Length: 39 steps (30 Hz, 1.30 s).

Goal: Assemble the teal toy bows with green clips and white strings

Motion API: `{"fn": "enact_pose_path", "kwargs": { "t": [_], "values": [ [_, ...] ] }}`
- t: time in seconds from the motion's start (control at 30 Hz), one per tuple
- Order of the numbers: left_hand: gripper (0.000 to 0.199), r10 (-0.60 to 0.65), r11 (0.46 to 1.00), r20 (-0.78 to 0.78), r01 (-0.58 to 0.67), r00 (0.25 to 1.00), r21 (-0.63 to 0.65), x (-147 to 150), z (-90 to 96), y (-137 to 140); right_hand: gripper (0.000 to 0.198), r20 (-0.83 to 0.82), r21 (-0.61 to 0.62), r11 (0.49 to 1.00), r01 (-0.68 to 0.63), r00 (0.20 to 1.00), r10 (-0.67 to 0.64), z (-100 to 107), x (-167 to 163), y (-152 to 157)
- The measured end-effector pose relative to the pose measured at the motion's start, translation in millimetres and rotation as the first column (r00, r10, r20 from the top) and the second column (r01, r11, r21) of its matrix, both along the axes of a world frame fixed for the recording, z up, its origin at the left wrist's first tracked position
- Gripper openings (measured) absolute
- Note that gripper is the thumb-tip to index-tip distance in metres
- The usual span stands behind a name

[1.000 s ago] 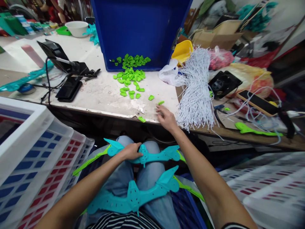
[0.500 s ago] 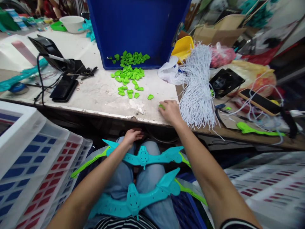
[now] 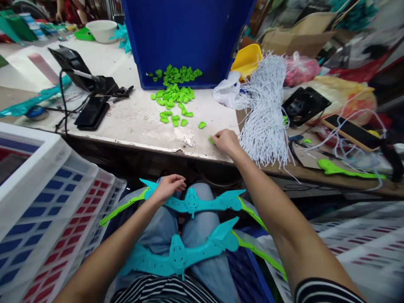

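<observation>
At the table's front edge, my right hand [image 3: 226, 142] has its fingertips closed on a small lime-green plastic piece [image 3: 211, 140]. More green pieces [image 3: 175, 94] lie scattered on the table behind it, some inside the tipped blue bin. My left hand [image 3: 170, 186] is above my lap with nothing seen in it, its fingers loosely stretched. Below that hand, a turquoise bow-shaped plastic part [image 3: 191, 203] with lime-green arms rests across my knees. A second turquoise bow-shaped part [image 3: 179, 255] lies nearer my waist.
A blue bin [image 3: 189, 38] stands on its side at the table's back. White strings [image 3: 267, 113] lie bundled right of my hand, beside a black fan [image 3: 304, 106] and a phone [image 3: 352, 131]. White crates [image 3: 47, 160] flank my legs. A black stand [image 3: 82, 71] is at left.
My right fingers have closed on the green piece at the table edge. The left hand has moved slightly down and back toward me. The view has shifted a little.
</observation>
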<state>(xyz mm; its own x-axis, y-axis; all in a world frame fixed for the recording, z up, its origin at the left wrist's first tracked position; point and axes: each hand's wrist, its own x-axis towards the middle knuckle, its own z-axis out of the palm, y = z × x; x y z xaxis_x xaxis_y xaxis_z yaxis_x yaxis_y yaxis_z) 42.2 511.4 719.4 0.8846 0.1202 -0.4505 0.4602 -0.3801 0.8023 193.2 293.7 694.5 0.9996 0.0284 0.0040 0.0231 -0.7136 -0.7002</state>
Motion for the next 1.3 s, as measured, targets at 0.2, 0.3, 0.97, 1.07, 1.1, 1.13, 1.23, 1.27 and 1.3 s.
{"fn": "enact_pose_path", "kwargs": {
  "t": [0.2,0.3,0.97,1.07,1.1,1.13,1.23,1.27,1.3],
  "values": [
    [0.032,-0.325,0.868,-0.070,0.327,0.943,0.372,-5.1,-2.4,7.8,0.032,0.289,-0.102,0.989,-0.104,0.948,0.129,-18.6,-6.2,-19.2],
    [0.026,-0.531,0.686,-0.262,0.590,0.806,0.425,3.2,-4.5,0.3,0.029,0.387,-0.104,0.947,-0.303,0.865,0.319,-33.3,1.0,-20.9],
    [0.028,-0.389,0.899,-0.434,0.438,0.813,0.015,19.3,-26.5,6.6,0.026,0.591,0.261,0.862,-0.435,0.778,0.214,-111.1,-199.1,73.2],
    [0.038,-0.420,0.879,-0.426,0.476,0.802,0.030,17.2,-25.2,6.5,0.023,0.523,0.363,0.826,-0.432,0.828,0.203,-111.8,-199.0,74.4],
    [0.040,-0.439,0.869,-0.425,0.494,0.792,0.022,16.5,-24.4,6.1,0.023,0.493,0.386,0.817,-0.428,0.845,0.209,-111.4,-200.3,73.9],
    [0.043,-0.458,0.859,-0.421,0.512,0.783,0.019,15.7,-23.5,5.5,0.022,0.458,0.410,0.812,-0.415,0.864,0.211,-111.0,-201.7,73.5],
    [0.047,-0.485,0.822,-0.408,0.563,0.773,0.089,13.5,-20.9,3.3,0.020,0.310,0.490,0.801,-0.344,0.928,0.208,-111.4,-202.8,73.8],
    [0.046,-0.488,0.807,-0.407,0.577,0.772,0.126,13.0,-20.6,2.7,0.024,0.246,0.527,0.790,-0.313,0.946,0.211,-112.0,-201.2,74.7],
    [0.045,-0.494,0.791,-0.407,0.592,0.768,0.157,12.6,-20.7,2.4,0.030,0.183,0.571,0.770,-0.285,0.958,0.219,-112.8,-198.6,76.0]
  ]
}}
